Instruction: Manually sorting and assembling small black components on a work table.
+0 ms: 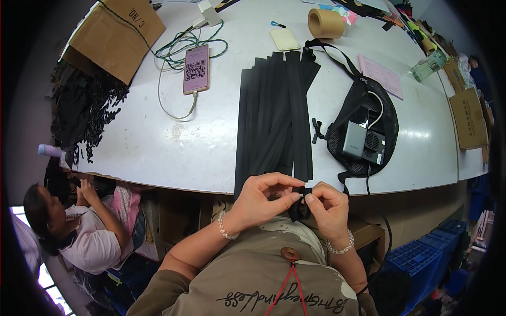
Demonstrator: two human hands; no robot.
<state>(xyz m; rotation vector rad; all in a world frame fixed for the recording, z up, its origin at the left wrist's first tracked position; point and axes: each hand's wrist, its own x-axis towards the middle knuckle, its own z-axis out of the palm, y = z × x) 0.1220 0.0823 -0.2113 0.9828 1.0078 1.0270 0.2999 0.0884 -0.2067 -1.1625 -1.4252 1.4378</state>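
Both my hands meet at the near edge of the table, in front of my apron. Thumb and fingers of my left hand [263, 199] pinch the end of a black strip [299, 211], which looks like zipper tape and is gathered in a loop below the fingers. My right hand [330, 208] grips the same strip from the right, its thumb against the left fingertips. Whatever small part sits between the fingertips is too small to make out. Just beyond my hands lies a fanned stack of long, flat black strips [271, 116].
To the right are a black mesh bag [387, 105] holding a power bank [354, 139], and small black pulls [317, 130]. A phone [196, 69] on a cable, a cardboard box [116, 37] and a black heap [84, 110] lie left. A tape roll [325, 23] stands behind. Another person [87, 226] sits at left.
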